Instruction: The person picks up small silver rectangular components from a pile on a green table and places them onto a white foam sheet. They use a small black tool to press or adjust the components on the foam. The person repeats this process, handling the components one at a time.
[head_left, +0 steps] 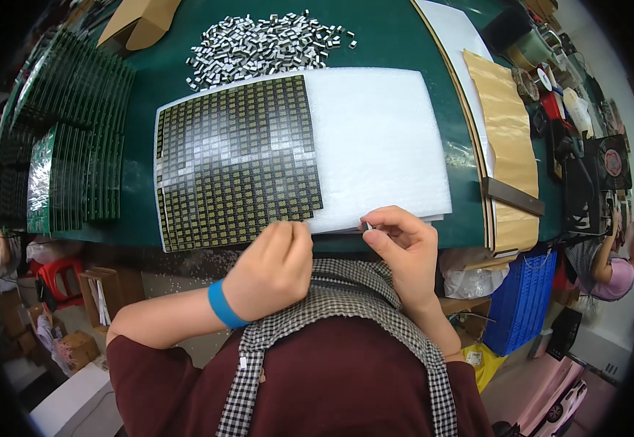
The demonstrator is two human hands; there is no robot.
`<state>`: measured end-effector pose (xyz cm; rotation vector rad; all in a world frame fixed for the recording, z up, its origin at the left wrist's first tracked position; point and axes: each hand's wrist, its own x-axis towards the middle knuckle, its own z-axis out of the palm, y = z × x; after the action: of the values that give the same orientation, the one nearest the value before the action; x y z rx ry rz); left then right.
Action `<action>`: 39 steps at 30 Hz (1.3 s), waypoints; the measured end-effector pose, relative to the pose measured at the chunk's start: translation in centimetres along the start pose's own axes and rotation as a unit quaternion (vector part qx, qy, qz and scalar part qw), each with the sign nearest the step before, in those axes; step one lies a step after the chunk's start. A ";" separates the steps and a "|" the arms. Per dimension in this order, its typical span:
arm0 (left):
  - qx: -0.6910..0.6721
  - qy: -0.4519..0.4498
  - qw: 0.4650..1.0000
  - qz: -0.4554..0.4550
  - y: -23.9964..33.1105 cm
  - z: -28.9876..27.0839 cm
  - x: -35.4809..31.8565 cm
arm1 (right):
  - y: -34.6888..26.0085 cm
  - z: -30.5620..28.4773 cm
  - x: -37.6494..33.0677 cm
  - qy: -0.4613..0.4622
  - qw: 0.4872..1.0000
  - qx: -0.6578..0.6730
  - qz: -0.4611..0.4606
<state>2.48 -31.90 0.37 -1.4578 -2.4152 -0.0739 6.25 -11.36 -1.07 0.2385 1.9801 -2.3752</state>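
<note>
**Small metal piece pinched at the near edge of a white foam sheet**

Head view, looking down over a dark red top and checked apron straps.

Right hand [404, 251] at the near edge of the thick white foam sheet [379, 146], thumb and forefinger pinched on a tiny silvery metal piece [367, 226]; grip clenched on that piece, remaining fingers curled under. Piece held just over the sheet's front edge, near the lower right corner of the panel.

Left hand [270, 269] just beside the right, wearing a blue wristband [224, 304], fingers folded into a loose fist, knuckles touching or nearly touching the near edge of the black panel with a grid of small gold-patterned squares [237, 160]. Cannot tell whether anything sits inside that grip; fingertips hidden.

Panel lying flat on the left half of the foam sheet, tilted slightly, part of its upper area covered in grey rectangles, the rest showing the gold pattern. Right half of the foam bare.

Foam sheet resting on a dark green surface [390, 36]. Behind the sheet, a loose heap of small silvery metal pieces [259, 45] spread on the green. Far left, stacks of green circuit boards [62, 146] standing in rows. Top left, a brown cardboard box [139, 20]. To the right, a long strip of tan paper [510, 138] along the surface edge, with a dark flat bar [513, 195] across it.

Below the edge on the right, a blue plastic crate [524, 298]. Far right, another person's arm in a pink sleeve [619, 277], well apart.
</note>
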 end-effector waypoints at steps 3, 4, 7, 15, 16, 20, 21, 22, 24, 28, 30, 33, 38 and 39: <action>0.075 0.034 0.995 0.056 0.1 0.6 -0.2 | 0.2 0.0 0.1 -0.002 0.999 -0.033 -0.041; 0.070 0.036 0.995 0.058 0.0 0.6 -0.1 | 0.2 0.0 0.0 -0.001 0.999 -0.035 -0.035; 0.013 0.017 0.999 0.050 -0.8 -0.1 0.1 | 0.0 0.1 0.0 0.000 0.999 -0.043 -0.021; 0.076 0.022 0.996 0.031 0.1 0.2 0.3 | 0.9 0.0 0.1 0.006 0.996 -0.073 -0.059; 0.065 0.020 0.997 0.036 0.0 0.1 0.3 | 1.0 0.0 0.1 0.015 0.994 -0.089 -0.057; -0.112 -0.017 0.993 -0.029 -1.4 -0.9 0.5 | 1.5 0.2 0.4 0.042 0.990 -0.126 -0.054; -0.191 -0.035 0.979 -0.064 -2.1 -1.2 0.7 | 1.5 0.2 0.4 0.048 0.989 -0.130 -0.053; -0.241 -0.009 0.966 -0.095 -2.7 -1.5 0.9 | 1.4 0.1 0.3 0.044 0.987 -0.141 -0.064; -0.516 -0.003 0.825 -0.232 -2.4 -2.0 1.1 | 1.0 0.0 0.2 0.034 0.983 -0.163 -0.084; -0.797 -0.032 0.479 -0.368 -1.3 -0.4 1.5 | 0.2 0.8 -0.2 -0.006 0.926 -0.255 -0.280; -0.838 -0.027 0.398 -0.373 -0.8 0.2 1.6 | 0.4 0.6 -0.2 -0.004 0.919 -0.251 -0.304; -0.856 -0.012 0.372 -0.359 -0.5 0.5 1.8 | 0.4 0.5 -0.2 -0.005 0.913 -0.248 -0.324; -0.860 -0.019 0.367 -0.354 -0.5 0.5 1.9 | 0.3 0.4 -0.3 -0.001 0.912 -0.243 -0.330; -0.863 -0.018 0.361 -0.353 -0.5 0.5 1.9 | 0.3 0.5 -0.3 -0.004 0.913 -0.240 -0.330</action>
<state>1.11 -30.41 0.55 -0.1031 -2.0287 -3.4239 6.50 -11.91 -1.22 -0.5420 2.8959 -2.0206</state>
